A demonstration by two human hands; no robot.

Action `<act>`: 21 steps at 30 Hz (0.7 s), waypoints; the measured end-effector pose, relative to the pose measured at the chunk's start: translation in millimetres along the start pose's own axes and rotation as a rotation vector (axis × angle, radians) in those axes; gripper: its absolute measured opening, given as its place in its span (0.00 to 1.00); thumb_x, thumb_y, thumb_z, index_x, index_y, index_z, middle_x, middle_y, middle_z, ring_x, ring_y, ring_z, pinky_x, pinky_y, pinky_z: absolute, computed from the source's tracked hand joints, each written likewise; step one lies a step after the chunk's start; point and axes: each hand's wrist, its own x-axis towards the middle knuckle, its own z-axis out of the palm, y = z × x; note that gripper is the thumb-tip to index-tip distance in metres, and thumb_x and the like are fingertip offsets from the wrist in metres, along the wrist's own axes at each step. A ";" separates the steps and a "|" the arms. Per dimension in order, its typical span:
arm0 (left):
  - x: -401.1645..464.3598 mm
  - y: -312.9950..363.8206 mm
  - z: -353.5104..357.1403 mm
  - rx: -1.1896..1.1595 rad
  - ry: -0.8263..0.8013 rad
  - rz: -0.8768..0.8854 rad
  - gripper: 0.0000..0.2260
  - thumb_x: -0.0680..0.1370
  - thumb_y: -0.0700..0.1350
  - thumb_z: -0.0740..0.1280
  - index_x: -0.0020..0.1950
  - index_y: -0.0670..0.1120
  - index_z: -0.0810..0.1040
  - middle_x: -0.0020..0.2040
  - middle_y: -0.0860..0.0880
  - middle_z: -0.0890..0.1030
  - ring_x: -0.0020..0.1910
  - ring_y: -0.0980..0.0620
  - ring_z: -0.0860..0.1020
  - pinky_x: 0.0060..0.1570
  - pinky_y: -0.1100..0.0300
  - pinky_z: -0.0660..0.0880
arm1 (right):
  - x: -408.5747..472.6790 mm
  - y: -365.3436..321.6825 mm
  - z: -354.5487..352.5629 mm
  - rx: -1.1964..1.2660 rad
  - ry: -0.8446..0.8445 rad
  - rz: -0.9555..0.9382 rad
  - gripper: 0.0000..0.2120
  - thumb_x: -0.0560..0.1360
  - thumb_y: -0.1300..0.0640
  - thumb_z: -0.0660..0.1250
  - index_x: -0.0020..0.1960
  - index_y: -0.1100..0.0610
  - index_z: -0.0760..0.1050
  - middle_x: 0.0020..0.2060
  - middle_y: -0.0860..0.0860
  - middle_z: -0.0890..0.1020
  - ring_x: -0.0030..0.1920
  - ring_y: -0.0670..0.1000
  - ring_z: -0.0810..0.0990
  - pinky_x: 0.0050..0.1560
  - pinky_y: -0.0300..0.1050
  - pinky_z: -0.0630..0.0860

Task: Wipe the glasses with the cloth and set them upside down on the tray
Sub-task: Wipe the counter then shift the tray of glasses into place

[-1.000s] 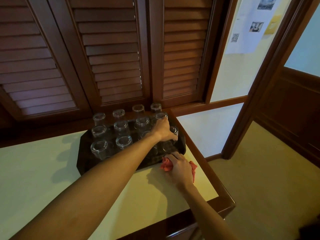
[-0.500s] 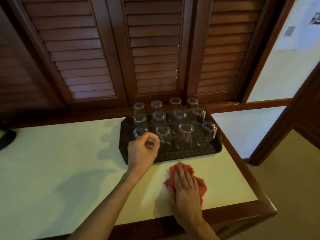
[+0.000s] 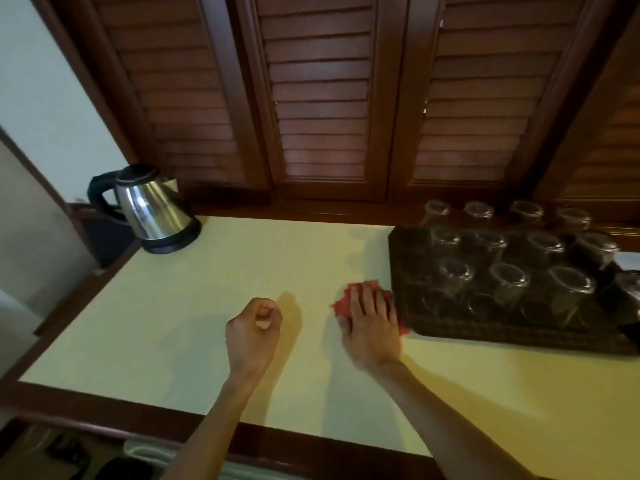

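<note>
Glasses (image 3: 509, 282) stand upside down in rows on the dark tray (image 3: 412, 320) at the tabletop's (image 3: 242, 271) right end, louvred shutters (image 3: 318, 91) behind — a steel kettle (image 3: 152, 211) sits far left. Right hand (image 3: 370, 327) lies flat, fingers (image 3: 367, 299) straight on the red cloth (image 3: 341, 304) touching the tray's near corner. Left hand (image 3: 252, 332) hovers with its fingers curled, holding nothing.

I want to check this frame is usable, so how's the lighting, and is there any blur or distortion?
Head view: dim, warm light. The left hand and right hand cast soft shadows on the pale countertop. The steel kettle carries bright glare. The glasses on the dark tray look smeared by motion blur, and the louvred shutters splay outward from wide-angle distortion.
</note>
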 end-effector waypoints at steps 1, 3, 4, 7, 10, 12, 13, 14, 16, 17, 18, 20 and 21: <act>5.4 -13.5 -12.2 0.019 0.023 -0.014 0.10 0.78 0.35 0.74 0.46 0.52 0.82 0.40 0.58 0.84 0.41 0.60 0.83 0.43 0.60 0.82 | 15.1 -11.2 1.7 0.006 0.000 0.049 0.32 0.83 0.40 0.44 0.81 0.56 0.57 0.80 0.58 0.61 0.80 0.62 0.56 0.80 0.63 0.49; 17.4 -41.7 -36.8 0.075 0.085 -0.008 0.07 0.78 0.36 0.74 0.48 0.48 0.83 0.43 0.52 0.85 0.43 0.52 0.84 0.43 0.52 0.83 | 44.4 -36.8 3.9 0.011 -0.045 0.117 0.33 0.83 0.39 0.43 0.82 0.56 0.52 0.81 0.59 0.55 0.81 0.63 0.52 0.79 0.65 0.47; 23.0 -56.9 -47.8 0.093 0.115 -0.023 0.06 0.78 0.36 0.73 0.49 0.47 0.83 0.43 0.50 0.86 0.43 0.49 0.84 0.42 0.52 0.83 | 59.6 -49.9 6.6 0.013 -0.062 0.141 0.33 0.83 0.38 0.43 0.82 0.56 0.50 0.81 0.58 0.53 0.81 0.63 0.50 0.79 0.66 0.46; 30.2 -89.4 -74.5 0.045 0.192 -0.146 0.03 0.80 0.39 0.72 0.50 0.47 0.82 0.44 0.50 0.86 0.44 0.50 0.84 0.43 0.56 0.81 | 107.6 -94.2 16.0 0.024 -0.098 0.177 0.35 0.83 0.36 0.42 0.83 0.55 0.46 0.82 0.57 0.48 0.81 0.63 0.45 0.79 0.66 0.42; 27.2 -98.4 -81.8 -0.199 0.198 -0.274 0.03 0.81 0.42 0.72 0.53 0.49 0.83 0.46 0.54 0.86 0.46 0.55 0.84 0.47 0.52 0.84 | 155.3 -144.0 30.3 0.029 -0.144 0.133 0.34 0.83 0.37 0.41 0.83 0.54 0.44 0.82 0.56 0.45 0.81 0.62 0.42 0.78 0.66 0.40; 26.7 -96.0 -84.3 -0.291 0.224 -0.292 0.04 0.81 0.39 0.70 0.51 0.47 0.82 0.48 0.52 0.85 0.46 0.55 0.83 0.45 0.55 0.82 | 178.3 -177.3 39.2 0.024 -0.181 0.046 0.32 0.84 0.39 0.41 0.83 0.54 0.45 0.82 0.56 0.46 0.81 0.62 0.42 0.78 0.66 0.41; 27.5 -95.2 -86.6 -0.312 0.261 -0.265 0.04 0.80 0.39 0.68 0.50 0.46 0.81 0.48 0.50 0.85 0.45 0.54 0.82 0.45 0.57 0.80 | 184.9 -193.4 43.4 0.004 -0.196 -0.029 0.31 0.84 0.40 0.41 0.82 0.53 0.46 0.82 0.56 0.46 0.81 0.62 0.43 0.78 0.66 0.42; 28.3 -97.5 -88.2 -0.348 0.305 -0.248 0.04 0.78 0.39 0.67 0.49 0.45 0.80 0.46 0.50 0.84 0.44 0.54 0.81 0.44 0.60 0.78 | 188.4 -208.8 47.9 -0.026 -0.208 -0.124 0.30 0.84 0.41 0.41 0.82 0.53 0.46 0.82 0.55 0.47 0.81 0.61 0.44 0.78 0.66 0.43; 28.9 -102.5 -92.2 -0.446 0.389 -0.273 0.06 0.73 0.38 0.64 0.48 0.42 0.78 0.43 0.54 0.81 0.42 0.58 0.78 0.42 0.64 0.74 | 183.5 -236.8 55.1 -0.085 -0.230 -0.334 0.28 0.85 0.43 0.42 0.82 0.51 0.46 0.82 0.53 0.48 0.81 0.60 0.45 0.79 0.65 0.44; 29.0 -103.5 -93.5 -0.492 0.429 -0.297 0.07 0.72 0.38 0.63 0.48 0.39 0.76 0.41 0.57 0.80 0.40 0.59 0.76 0.41 0.64 0.73 | 175.3 -247.5 57.1 -0.110 -0.237 -0.438 0.27 0.85 0.43 0.42 0.82 0.49 0.45 0.82 0.52 0.48 0.81 0.58 0.45 0.79 0.63 0.45; 29.5 -103.3 -94.8 -0.534 0.463 -0.336 0.08 0.71 0.37 0.62 0.49 0.38 0.75 0.40 0.58 0.79 0.39 0.59 0.76 0.41 0.63 0.73 | 163.6 -254.3 60.3 -0.127 -0.241 -0.537 0.27 0.85 0.44 0.43 0.82 0.48 0.45 0.82 0.50 0.48 0.82 0.56 0.44 0.79 0.61 0.44; 31.5 -97.9 -97.9 -0.615 0.542 -0.424 0.08 0.72 0.33 0.61 0.49 0.40 0.74 0.39 0.56 0.77 0.36 0.56 0.75 0.39 0.61 0.72 | 131.9 -254.1 63.7 -0.111 -0.254 -0.725 0.26 0.85 0.44 0.44 0.82 0.46 0.46 0.82 0.47 0.48 0.82 0.53 0.42 0.79 0.57 0.42; 32.9 -94.7 -98.6 -0.645 0.590 -0.456 0.08 0.73 0.32 0.60 0.48 0.41 0.74 0.39 0.54 0.76 0.35 0.55 0.74 0.38 0.60 0.71 | 114.1 -245.8 64.4 -0.071 -0.258 -0.801 0.26 0.86 0.44 0.45 0.82 0.45 0.47 0.83 0.46 0.48 0.82 0.51 0.42 0.79 0.56 0.41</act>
